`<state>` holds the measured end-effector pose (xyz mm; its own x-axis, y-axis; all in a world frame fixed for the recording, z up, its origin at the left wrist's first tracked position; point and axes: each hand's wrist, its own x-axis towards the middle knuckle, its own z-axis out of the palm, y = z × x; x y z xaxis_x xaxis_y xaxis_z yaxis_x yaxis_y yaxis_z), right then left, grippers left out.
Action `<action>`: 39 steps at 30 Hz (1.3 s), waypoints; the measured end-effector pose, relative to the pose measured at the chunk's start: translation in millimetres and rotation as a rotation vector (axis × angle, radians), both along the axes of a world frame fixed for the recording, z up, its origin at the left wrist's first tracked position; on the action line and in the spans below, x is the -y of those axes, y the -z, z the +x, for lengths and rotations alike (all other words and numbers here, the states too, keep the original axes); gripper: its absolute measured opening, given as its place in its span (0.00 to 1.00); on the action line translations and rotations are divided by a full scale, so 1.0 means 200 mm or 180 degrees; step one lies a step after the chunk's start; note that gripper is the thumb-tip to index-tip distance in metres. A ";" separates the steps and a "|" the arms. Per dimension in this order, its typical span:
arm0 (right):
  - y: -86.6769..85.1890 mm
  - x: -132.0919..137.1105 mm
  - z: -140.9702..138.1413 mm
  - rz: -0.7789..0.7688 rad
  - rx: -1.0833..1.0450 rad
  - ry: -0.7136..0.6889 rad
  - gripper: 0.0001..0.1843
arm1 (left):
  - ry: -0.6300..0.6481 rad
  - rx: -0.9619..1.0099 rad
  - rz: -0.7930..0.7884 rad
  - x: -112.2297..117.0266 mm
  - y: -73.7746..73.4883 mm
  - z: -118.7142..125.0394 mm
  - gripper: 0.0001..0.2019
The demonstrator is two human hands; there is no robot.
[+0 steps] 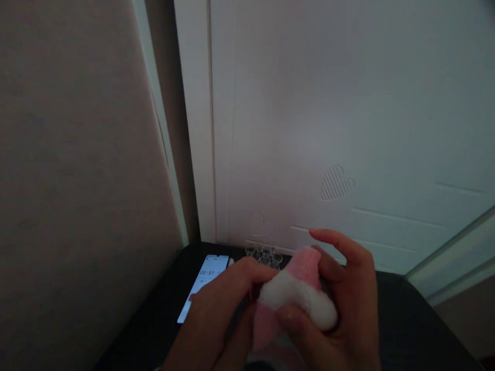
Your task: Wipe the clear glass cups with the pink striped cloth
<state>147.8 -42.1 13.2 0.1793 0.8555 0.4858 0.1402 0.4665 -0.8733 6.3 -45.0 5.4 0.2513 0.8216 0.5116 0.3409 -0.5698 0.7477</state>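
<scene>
Pink-and-white plush fabric (pixel 296 293), bunched.
Left grip (pixel 226 296) and right grip (pixel 350 309) clamped it, seemingly for steadiness; smartphone (pixel 207 278) lay left, face-up, apparently for viewing.

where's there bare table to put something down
The widest bare patch of black table lies right of the right hand, bordered behind by the white heart-embossed panel. A narrower strip runs between the lit rectangular phone and the table's left edge. Crowded middle: left hand and right on a fuzzy pink-and-white item, clear ring-shaped objects behind.
</scene>
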 end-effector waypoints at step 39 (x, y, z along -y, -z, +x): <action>0.00 -0.08 0.11 0.0416 0.1469 -0.0621 0.15 | -0.1091 -0.0450 0.0854 -0.07 0.05 -0.03 0.13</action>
